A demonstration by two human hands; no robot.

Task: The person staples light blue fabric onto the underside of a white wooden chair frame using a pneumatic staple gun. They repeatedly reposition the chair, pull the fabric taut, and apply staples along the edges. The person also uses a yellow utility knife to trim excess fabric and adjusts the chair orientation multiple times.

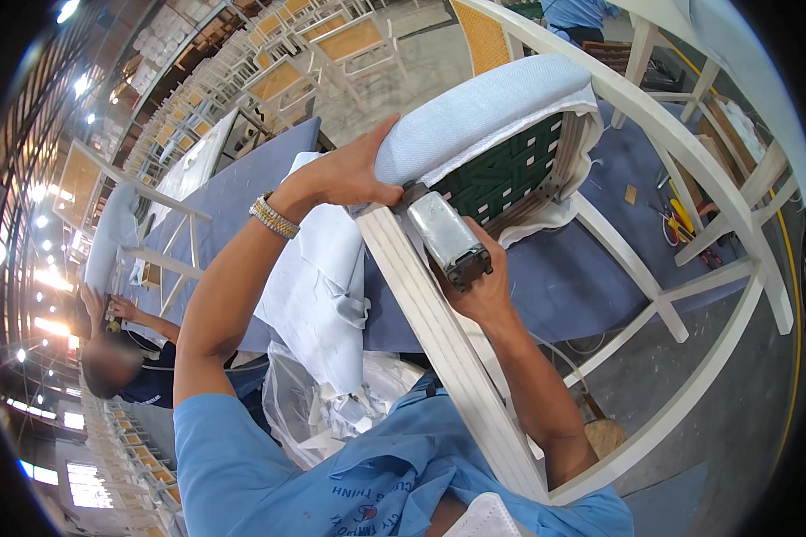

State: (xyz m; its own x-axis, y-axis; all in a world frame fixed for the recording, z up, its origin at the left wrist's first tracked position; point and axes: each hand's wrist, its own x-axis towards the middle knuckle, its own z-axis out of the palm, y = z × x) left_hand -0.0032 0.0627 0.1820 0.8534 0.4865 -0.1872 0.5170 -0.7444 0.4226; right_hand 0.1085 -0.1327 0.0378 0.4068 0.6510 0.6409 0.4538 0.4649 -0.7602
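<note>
A pale wooden chair (434, 345) lies tipped over in front of me, its padded seat covered in light blue fabric (484, 107). Green woven webbing (519, 170) shows on the seat's underside. My left hand (354, 170) grips the near-left corner of the covered seat, thumb by the fabric edge. In my right hand (485, 291) is a silver and black staple gun (443, 228), its nose against the seat edge close to my left thumb. The fingers round its handle are partly hidden.
Under the chair is a table with a blue-grey cover (555, 277); yellow-handled hand tools (678, 222) lie at its right. Loose fabric (318, 295) hangs over the near edge above a plastic bag of scraps (287, 394). A co-worker (121, 367) handles another chair at left.
</note>
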